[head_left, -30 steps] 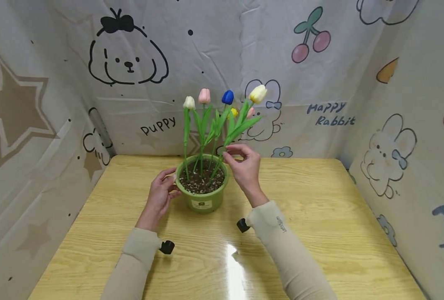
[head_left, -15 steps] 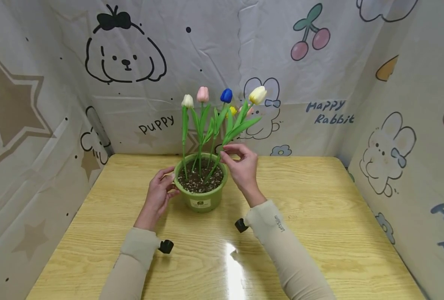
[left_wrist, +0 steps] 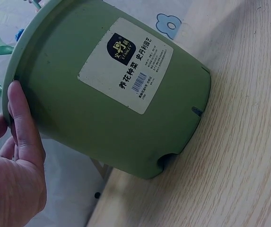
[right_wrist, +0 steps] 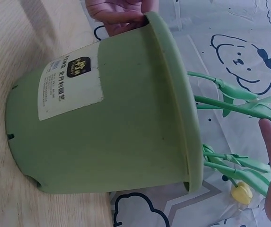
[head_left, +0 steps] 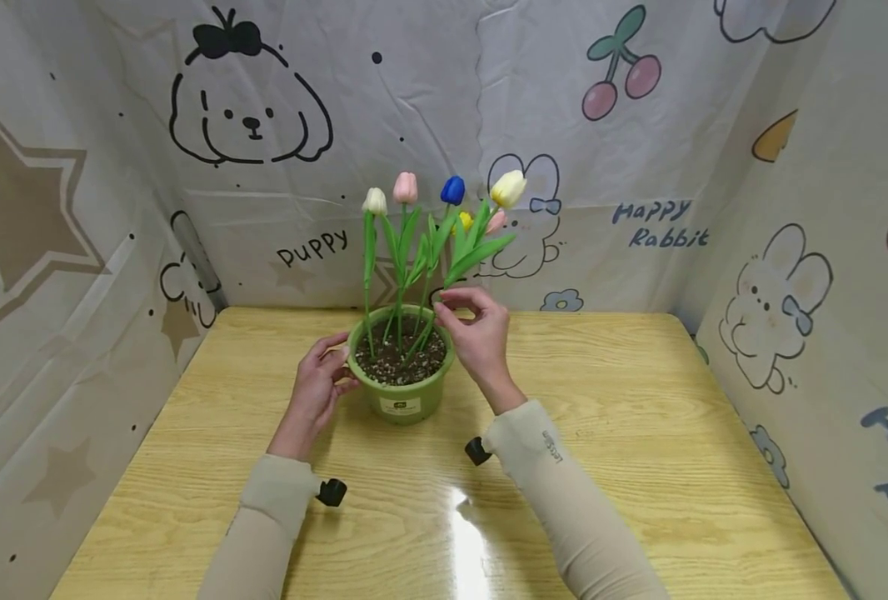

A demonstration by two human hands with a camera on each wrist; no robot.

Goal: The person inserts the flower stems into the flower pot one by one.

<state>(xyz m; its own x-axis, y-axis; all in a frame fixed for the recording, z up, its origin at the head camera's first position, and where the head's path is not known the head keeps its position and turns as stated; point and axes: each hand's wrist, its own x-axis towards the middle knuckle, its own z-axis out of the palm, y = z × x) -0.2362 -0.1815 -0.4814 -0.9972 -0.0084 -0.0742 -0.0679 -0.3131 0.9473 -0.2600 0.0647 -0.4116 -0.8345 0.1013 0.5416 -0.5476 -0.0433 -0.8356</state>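
A green flower pot point(head_left: 435, 395) filled with dark soil point(head_left: 391, 369) stands upright on the table. My left hand point(head_left: 316, 383) grips its rim from the left; in the left wrist view, one finger point(left_wrist: 24, 116) lies along the outside just under the rim. My right hand point(head_left: 481, 333) pinches the stem of a cream-yellow tulip point(head_left: 509, 189), which leans right above the pot. Other tulips rise from the soil: white point(head_left: 375, 201), pink point(head_left: 406, 187), blue point(head_left: 453, 190) and yellow point(head_left: 463, 222). A second pink tulip point(head_left: 496, 222) is partly hidden behind leaves.
The pot stands toward the back of the wooden table point(head_left: 609, 433). Fabric with printed drawings point(head_left: 264, 208) hangs behind it and along both sides. A white label point(left_wrist: 126, 66) is stuck on the pot's front.
My right hand has shifted slightly left with the cream-yellow tulip, which leans a little less to the right. My left hand stays at the pot's rim.
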